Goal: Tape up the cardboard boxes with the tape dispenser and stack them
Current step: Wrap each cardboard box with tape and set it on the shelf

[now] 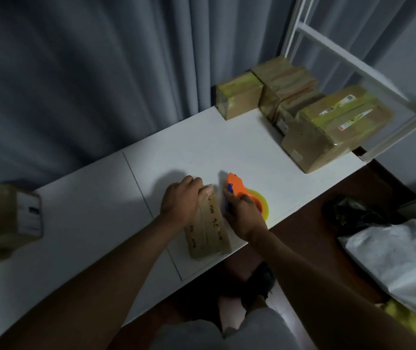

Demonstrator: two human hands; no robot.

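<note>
Left hand [180,198] curled over far end of flat cardboard box [208,232] on white table [88,210]. Right hand [243,214] grips orange tape dispenser [239,189] just beside box, maybe touching.

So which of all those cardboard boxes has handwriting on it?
The flat box under the left hand, at the table's near edge. Dark handwritten marks run along its top; the others show only tape or printed labels.

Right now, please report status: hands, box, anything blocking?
Left hand grips far end of the cardboard box. Right hand holds tape dispenser beside box. Nothing blocking; taped boxes stacked far right.
</note>
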